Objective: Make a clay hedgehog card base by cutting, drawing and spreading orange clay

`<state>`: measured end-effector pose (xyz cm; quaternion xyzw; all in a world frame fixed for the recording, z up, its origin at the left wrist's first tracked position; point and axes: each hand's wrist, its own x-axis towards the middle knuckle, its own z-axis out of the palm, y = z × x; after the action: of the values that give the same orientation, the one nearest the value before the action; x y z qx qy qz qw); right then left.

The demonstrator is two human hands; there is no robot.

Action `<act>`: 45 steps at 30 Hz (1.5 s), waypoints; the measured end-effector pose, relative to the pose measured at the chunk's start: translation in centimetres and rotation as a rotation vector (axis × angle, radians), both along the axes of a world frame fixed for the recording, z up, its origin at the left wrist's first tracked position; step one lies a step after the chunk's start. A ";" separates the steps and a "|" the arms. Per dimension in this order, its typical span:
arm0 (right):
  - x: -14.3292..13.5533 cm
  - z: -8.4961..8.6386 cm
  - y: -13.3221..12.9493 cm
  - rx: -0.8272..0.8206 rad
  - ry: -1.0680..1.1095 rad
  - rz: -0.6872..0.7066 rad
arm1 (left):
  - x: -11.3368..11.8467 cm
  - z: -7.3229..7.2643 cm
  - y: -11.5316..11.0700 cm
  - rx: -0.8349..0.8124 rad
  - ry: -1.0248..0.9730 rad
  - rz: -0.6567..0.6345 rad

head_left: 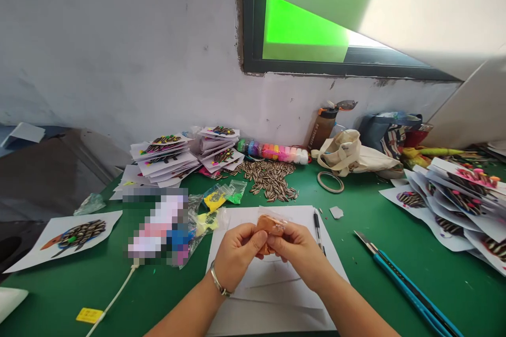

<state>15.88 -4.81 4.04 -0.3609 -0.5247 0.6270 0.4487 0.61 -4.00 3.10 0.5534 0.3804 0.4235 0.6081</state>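
Observation:
My left hand (241, 250) and my right hand (298, 250) meet over the white paper (269, 305), fingers closed on a lump of orange modelling clay (272, 225) in a clear plastic wrapper. Both thumbs press on its near side, while the other fingertips are partly hidden behind it. Faint pencil-like lines show on the paper below. A black pen (317, 226) lies on the sheet's right side, just beyond my right hand. To the left are small bags of yellow clay (214, 200) and green clay (236, 193).
Sunflower seeds (272, 179) are heaped behind the paper, near a row of coloured clay tubs (272, 152). A blue utility knife (407, 284) with its blade showing lies at right. Stacks of seed pictures (454, 205) stand on both sides. A tape roll (330, 182) lies before a canvas bag (356, 155).

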 end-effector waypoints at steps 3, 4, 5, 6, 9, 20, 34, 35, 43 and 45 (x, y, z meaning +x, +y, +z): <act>0.6 0.3 0.1 0.007 -0.044 0.039 | 0.0 0.4 0.2 0.030 -0.005 0.022; 0.7 0.4 0.1 0.007 -0.042 0.052 | 0.0 0.5 0.3 0.036 0.011 0.038; 0.9 0.4 0.1 0.003 -0.041 0.053 | 0.0 0.7 0.3 0.036 0.027 0.047; 1.0 0.4 0.1 -0.006 -0.044 0.037 | 0.0 0.8 0.3 0.034 0.039 0.047; 1.3 0.2 0.2 -0.032 -0.083 -0.018 | 0.0 0.9 0.2 0.009 0.050 0.016; 0.1 -0.3 0.1 -0.008 -0.036 0.005 | 0.1 0.1 0.0 -0.047 0.005 0.004; 1.8 0.2 0.2 0.005 -0.130 0.036 | -0.3 0.6 0.5 -0.047 -0.005 -0.015; 1.8 0.0 0.2 0.009 -0.158 0.022 | -0.3 0.6 0.4 -0.062 -0.017 -0.022; 1.0 -0.9 0.1 -0.006 -0.204 -0.058 | -0.2 0.8 -0.1 -0.121 0.002 -0.019; 0.7 -0.9 0.0 -0.033 -0.182 -0.046 | -0.3 0.9 -0.2 -0.096 0.059 0.006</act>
<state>16.55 -4.82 3.13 -0.4357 -0.5444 0.5897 0.4075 0.33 -4.17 4.03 0.5345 0.4197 0.3901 0.6212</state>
